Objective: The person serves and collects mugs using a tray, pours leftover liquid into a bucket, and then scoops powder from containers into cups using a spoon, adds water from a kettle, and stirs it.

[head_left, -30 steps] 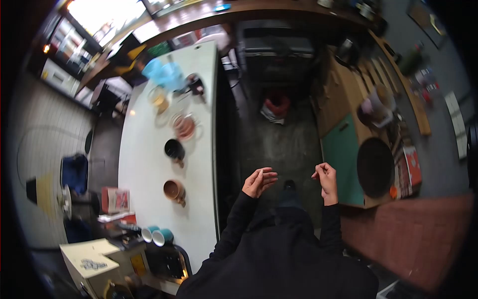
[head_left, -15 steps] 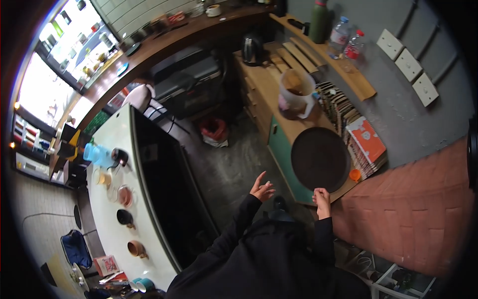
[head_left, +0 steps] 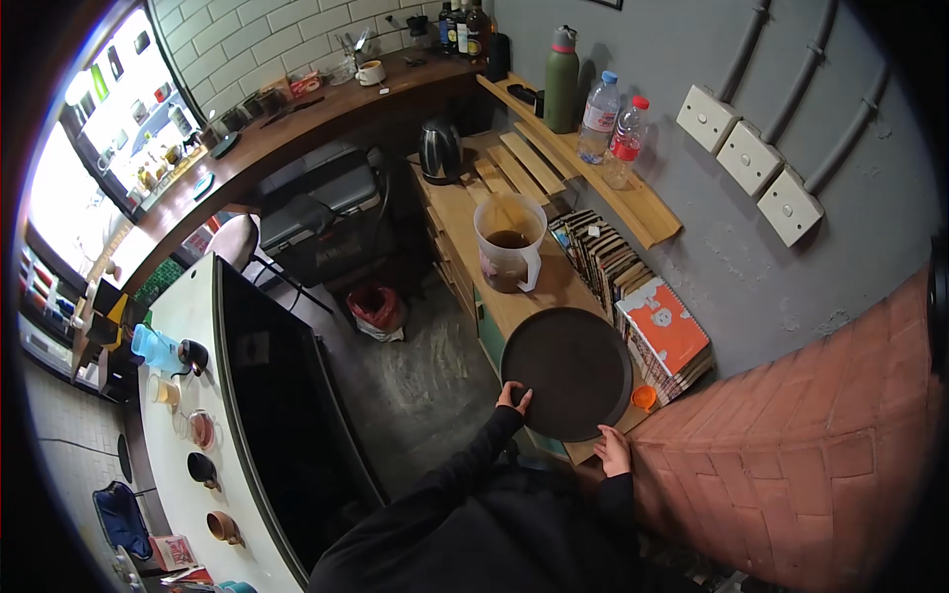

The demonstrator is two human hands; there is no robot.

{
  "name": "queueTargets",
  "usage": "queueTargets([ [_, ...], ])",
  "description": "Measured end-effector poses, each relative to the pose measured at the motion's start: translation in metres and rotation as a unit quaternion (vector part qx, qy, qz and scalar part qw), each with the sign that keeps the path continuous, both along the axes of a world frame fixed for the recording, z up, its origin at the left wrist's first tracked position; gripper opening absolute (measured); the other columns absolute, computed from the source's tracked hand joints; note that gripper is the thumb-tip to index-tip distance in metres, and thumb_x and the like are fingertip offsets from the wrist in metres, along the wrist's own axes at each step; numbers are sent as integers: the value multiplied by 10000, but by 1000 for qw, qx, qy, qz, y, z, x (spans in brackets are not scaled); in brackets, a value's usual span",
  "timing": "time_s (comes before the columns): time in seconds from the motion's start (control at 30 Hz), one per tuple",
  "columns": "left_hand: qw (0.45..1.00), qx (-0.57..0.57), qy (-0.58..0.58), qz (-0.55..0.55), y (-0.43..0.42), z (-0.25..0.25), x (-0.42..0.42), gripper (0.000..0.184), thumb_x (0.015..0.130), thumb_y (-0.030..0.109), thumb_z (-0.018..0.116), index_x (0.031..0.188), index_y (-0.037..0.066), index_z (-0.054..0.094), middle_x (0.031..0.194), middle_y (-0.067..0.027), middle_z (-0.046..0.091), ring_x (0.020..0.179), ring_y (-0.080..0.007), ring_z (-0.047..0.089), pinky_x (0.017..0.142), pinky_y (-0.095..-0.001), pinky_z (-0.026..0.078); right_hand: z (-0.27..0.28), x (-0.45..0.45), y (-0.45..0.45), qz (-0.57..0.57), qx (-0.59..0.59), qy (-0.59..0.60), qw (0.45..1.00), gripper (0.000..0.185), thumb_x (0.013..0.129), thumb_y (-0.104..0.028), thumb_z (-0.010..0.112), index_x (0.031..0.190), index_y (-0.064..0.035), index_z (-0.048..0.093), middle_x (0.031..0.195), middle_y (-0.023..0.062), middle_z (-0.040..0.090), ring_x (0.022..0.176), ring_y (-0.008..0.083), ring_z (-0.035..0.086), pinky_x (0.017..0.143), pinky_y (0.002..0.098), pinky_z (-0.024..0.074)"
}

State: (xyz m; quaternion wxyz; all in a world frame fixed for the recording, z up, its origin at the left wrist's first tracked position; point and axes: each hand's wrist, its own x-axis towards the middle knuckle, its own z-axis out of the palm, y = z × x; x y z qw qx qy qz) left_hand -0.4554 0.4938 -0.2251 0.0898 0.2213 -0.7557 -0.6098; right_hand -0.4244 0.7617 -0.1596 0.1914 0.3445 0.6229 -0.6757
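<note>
The round, flat, dark brown tray with a low raised rim (head_left: 566, 371) lies on the light wooden cabinet with a green door (head_left: 514, 308), near its front end. Its surface looks matt and plain, and part of its edge reaches past the cabinet's front. Behind it stands a tall translucent plastic pitcher (head_left: 510, 247) holding brown liquid, its handle toward the tray. A small bright orange plastic item (head_left: 644, 397) sits just beside the rim, and a spiral notebook with an orange cover (head_left: 665, 324) lies on a row of books or magazines (head_left: 591, 259) along the wall.

The left hand (head_left: 514, 397) is at the tray's near left edge, fingers curled and the thumb over the rim; whether it grips firmly I cannot tell. The right hand (head_left: 612, 451) is at the near right edge, open with the fingers loosely spread, fingertips at or very near the rim.

Half a second ago the left hand hung open in the air, apart from the tray, and the right was loosely closed near the edge. Now both are at the rim, and the view has swung further toward the wall, moving the white counter (head_left: 178, 435) with its cups farther to the left.
</note>
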Motion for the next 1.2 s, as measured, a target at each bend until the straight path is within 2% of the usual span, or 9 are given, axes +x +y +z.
queueTargets([
  [0.23, 996, -45, 78, 2, -38, 61, 45, 389, 776, 330, 797, 900, 98, 510, 789, -109, 602, 746, -222, 612, 704, -347, 492, 7, -15, -17, 52, 24, 226, 973, 238, 927, -156, 588, 1058, 15, 688, 1085, 80, 676, 1046, 163, 599, 953, 286, 424],
  [0.43, 995, 55, 37, 74, -98, 102, 134, 375, 781, 243, 803, 976, 94, 519, 870, -57, 595, 840, -157, 584, 761, -327, 489, 32, -25, -99, 208, 190, 134, 950, 232, 920, -270, 617, 889, -81, 747, 995, 55, 698, 1043, 161, 580, 969, 305, 387],
  [0.57, 963, -52, 129, 233, -141, 115, 202, 757, 772, 171, 783, 1381, 99, 338, 1294, -166, 482, 1187, -281, 507, 1008, -368, 412, 67, -9, -196, 261, 210, 230, 914, 379, 911, -275, 656, 637, -25, 579, 641, 1, 529, 694, 107, 472, 690, 326, 401],
  [0.67, 924, 36, 139, 355, -165, 122, 257, 946, 776, 193, 786, 1483, 31, 179, 1403, -213, 397, 1258, -292, 452, 1034, -366, 393, 50, -5, -256, 328, 130, 384, 853, 458, 865, -282, 719, 594, -4, 477, 557, 12, 417, 596, 95, 373, 587, 312, 356],
  [0.7, 893, -85, 100, 430, -170, 128, 273, 816, 809, 236, 769, 1438, 1, 305, 1323, -214, 487, 1188, -263, 514, 1001, -347, 421, 56, 0, -278, 363, 117, 435, 816, 455, 837, -275, 748, 597, 16, 494, 533, 39, 429, 578, 103, 390, 585, 316, 374],
  [0.83, 858, 202, 124, 456, -200, 117, 355, 543, 907, 387, 638, 1274, -3, 554, 1109, -154, 650, 1026, -222, 623, 929, -315, 476, 85, 35, -361, 457, 24, 453, 765, 498, 832, -290, 768, 572, -20, 441, 542, -34, 393, 575, 59, 340, 521, 266, 312],
  [0.9, 705, 464, 289, 452, -197, 153, 383, 568, 935, 419, 568, 1310, -4, 518, 1209, -150, 620, 1082, -270, 610, 949, -360, 485, 97, 53, -399, 502, -10, 447, 740, 465, 831, -256, 772, 578, -20, 460, 549, -39, 413, 573, 53, 354, 515, 257, 314],
  [1.03, 596, 553, 426, 396, -178, 154, 432, 593, 961, 436, 515, 1348, -10, 467, 1316, -151, 555, 1183, -295, 549, 1010, -423, 452, 115, 89, -461, 610, -55, 470, 636, 434, 848, -229, 753, 599, -14, 470, 553, -54, 394, 567, 43, 347, 507, 252, 298],
  [1.2, 572, 473, 436, 509, -145, 123, 466, 615, 975, 477, 477, 1352, -9, 456, 1311, -142, 555, 1172, -285, 551, 1016, -410, 448, 122, 132, -515, 691, -105, 434, 569, 375, 873, -213, 711, 640, 10, 519, 551, -31, 416, 596, 42, 394, 547, 251, 337],
])
